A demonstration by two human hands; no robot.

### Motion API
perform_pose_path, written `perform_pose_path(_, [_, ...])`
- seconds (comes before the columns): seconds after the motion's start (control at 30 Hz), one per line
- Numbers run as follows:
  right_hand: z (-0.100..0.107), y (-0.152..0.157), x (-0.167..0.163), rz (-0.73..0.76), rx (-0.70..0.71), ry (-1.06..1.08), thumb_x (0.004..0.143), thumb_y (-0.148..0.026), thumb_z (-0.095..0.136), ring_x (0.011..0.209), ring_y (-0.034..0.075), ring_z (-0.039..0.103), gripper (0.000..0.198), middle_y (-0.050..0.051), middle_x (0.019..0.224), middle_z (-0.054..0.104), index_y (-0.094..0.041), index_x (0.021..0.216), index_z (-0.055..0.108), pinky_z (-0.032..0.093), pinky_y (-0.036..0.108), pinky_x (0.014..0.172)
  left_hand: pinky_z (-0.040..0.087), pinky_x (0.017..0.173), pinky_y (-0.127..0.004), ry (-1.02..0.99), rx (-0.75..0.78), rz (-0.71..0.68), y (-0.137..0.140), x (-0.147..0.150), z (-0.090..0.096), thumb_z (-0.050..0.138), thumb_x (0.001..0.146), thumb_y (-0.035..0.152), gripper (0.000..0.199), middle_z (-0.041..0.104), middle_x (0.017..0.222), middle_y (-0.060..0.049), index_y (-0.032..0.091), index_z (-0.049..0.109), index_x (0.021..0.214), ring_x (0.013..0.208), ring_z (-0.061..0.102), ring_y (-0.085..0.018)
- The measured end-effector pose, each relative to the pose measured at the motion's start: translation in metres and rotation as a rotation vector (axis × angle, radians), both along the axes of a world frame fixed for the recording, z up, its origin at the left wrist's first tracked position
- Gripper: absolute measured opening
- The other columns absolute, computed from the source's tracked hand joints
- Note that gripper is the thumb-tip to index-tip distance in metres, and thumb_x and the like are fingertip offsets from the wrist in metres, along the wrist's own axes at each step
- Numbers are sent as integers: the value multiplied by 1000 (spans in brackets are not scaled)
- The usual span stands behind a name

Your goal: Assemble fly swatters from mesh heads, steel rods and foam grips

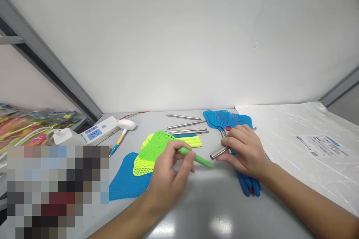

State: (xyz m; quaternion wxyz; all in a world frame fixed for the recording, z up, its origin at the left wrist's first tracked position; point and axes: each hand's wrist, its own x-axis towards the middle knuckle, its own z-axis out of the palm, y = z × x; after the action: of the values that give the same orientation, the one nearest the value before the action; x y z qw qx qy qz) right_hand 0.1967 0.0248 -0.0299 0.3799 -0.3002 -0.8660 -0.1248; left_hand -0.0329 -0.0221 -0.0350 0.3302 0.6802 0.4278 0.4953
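Observation:
Near the middle of the table, my left hand (170, 170) is closed on a slim green handle (202, 161), which points right and slightly down. My right hand (246, 151) grips a shiny metal rod (218, 153), its thick end facing the green handle with a small gap between them. Left of my left hand lie fanned mesh fly swatter heads: a green head (153, 148), yellow heads (140, 170) and a blue head (129, 183). Beneath and behind my right hand are blue fly swatters (218, 118), with their blue handles (244, 183) towards me.
Several metal rods (183, 116) lie at the back, with yellow handles (194, 144) in front. A white power strip (99, 130) and a cable with a white end (126, 124) are at left. White plastic packaging (303, 123) covers the right side. A blurred patch hides the lower left.

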Motion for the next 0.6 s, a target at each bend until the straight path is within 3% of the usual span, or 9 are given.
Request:
perform_pose_path(0.17, [-2, 4, 4, -40, -11, 35, 92, -43, 54, 65, 16, 40, 27, 2, 66, 50, -19, 79, 56, 28, 32, 62, 52, 68, -29, -304, 3, 117, 2, 0, 9, 53, 95, 30, 8, 58, 95, 2, 23, 51, 99, 65, 67, -10])
perform_pose_path(0.6, [-3, 3, 3, -73, -26, 63, 90, -36, 58, 63, 16, 45, 21, 1, 65, 49, -20, 77, 58, 29, 31, 60, 55, 69, -31, -373, 81, 97, 1, 3, 6, 52, 95, 27, 5, 57, 96, 3, 23, 51, 99, 62, 68, -10])
